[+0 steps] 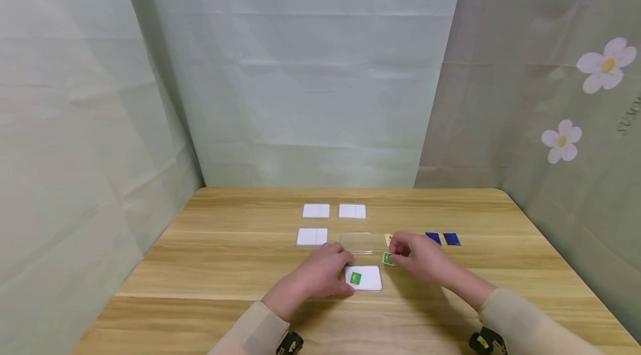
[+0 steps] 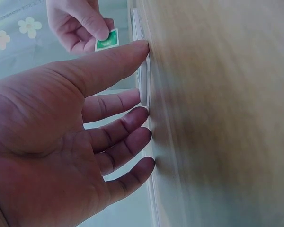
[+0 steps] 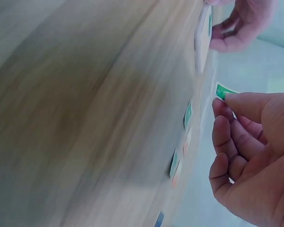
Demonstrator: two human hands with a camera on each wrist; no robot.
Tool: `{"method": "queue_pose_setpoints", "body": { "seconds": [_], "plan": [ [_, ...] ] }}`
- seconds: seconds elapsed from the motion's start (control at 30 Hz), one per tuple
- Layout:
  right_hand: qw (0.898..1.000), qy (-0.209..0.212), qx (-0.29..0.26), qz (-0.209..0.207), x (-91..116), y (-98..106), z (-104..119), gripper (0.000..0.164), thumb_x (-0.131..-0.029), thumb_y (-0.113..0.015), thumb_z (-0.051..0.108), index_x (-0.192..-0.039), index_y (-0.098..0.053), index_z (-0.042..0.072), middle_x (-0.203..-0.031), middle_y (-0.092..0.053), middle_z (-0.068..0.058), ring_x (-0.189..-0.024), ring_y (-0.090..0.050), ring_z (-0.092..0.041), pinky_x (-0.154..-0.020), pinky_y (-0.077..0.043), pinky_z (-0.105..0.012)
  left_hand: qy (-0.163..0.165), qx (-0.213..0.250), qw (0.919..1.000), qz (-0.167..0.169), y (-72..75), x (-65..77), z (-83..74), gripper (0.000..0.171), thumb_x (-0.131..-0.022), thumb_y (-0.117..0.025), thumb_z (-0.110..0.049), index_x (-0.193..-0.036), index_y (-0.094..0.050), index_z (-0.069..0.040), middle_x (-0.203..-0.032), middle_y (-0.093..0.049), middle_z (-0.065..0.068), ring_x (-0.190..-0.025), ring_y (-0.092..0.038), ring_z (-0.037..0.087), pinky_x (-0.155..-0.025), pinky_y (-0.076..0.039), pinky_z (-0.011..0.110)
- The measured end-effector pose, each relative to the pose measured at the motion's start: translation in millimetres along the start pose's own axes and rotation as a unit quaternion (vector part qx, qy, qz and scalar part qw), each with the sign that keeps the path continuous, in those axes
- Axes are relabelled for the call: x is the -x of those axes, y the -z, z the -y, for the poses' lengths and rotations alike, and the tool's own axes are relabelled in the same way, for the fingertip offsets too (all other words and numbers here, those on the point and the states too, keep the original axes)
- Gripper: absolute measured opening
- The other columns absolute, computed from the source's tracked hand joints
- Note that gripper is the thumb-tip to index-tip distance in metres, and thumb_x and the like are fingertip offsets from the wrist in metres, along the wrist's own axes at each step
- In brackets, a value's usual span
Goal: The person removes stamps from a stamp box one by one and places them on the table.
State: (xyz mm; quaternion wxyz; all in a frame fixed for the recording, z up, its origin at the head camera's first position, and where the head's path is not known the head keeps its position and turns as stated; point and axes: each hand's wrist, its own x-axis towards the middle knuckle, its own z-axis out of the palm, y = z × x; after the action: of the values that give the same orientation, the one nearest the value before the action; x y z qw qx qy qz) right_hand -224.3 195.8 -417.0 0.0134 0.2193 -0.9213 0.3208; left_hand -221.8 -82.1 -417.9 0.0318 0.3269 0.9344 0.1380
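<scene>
My left hand holds a white card in a clear case by its left end, with the thumb at the near edge and fingertips at the far side. A small green square card lies on the left part of that white card. To the right and just above the table, my right hand pinches another small green square card between thumb and index finger. The other right fingers are curled loosely. In the left wrist view, the pinched green card shows past my left thumb.
Three white cased cards lie farther back, beside a clear see-through case. Past my right hand are two dark blue cards. Several small cards lie on the wooden table, partly hidden by that hand. Curtains hang around it.
</scene>
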Motion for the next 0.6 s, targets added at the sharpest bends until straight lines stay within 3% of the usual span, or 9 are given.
{"method": "queue_pose_setpoints", "body": {
  "seconds": [0.23, 0.6],
  "plan": [
    [0.999, -0.030, -0.002, -0.011, 9.9, 15.5, -12.8, 0.019, -0.099, -0.084, 0.011, -0.101, -0.065, 0.014, -0.088, -0.066, 0.009, -0.079, -0.058, -0.010, -0.068, -0.050, -0.028, 0.003, 0.001, 1.0000, 0.002, 0.7, 0.8, -0.8, 0.051, -0.084, -0.098, -0.035, -0.124, -0.077, -0.012, -0.122, -0.068, -0.001, -0.112, -0.058, 0.016, -0.107, -0.050, 0.040],
    [0.998, -0.040, 0.031, -0.048, 25.3, 39.6, -46.2, 0.020, -0.098, -0.084, 0.010, -0.099, -0.064, 0.013, -0.089, -0.064, 0.006, -0.080, -0.056, -0.013, -0.069, -0.048, -0.031, 0.007, 0.004, 1.0000, 0.004, 2.5, 1.5, -2.0, 0.050, -0.084, -0.098, -0.035, -0.124, -0.076, -0.012, -0.125, -0.068, 0.001, -0.113, -0.058, 0.018, -0.108, -0.050, 0.040]
  ]
}}
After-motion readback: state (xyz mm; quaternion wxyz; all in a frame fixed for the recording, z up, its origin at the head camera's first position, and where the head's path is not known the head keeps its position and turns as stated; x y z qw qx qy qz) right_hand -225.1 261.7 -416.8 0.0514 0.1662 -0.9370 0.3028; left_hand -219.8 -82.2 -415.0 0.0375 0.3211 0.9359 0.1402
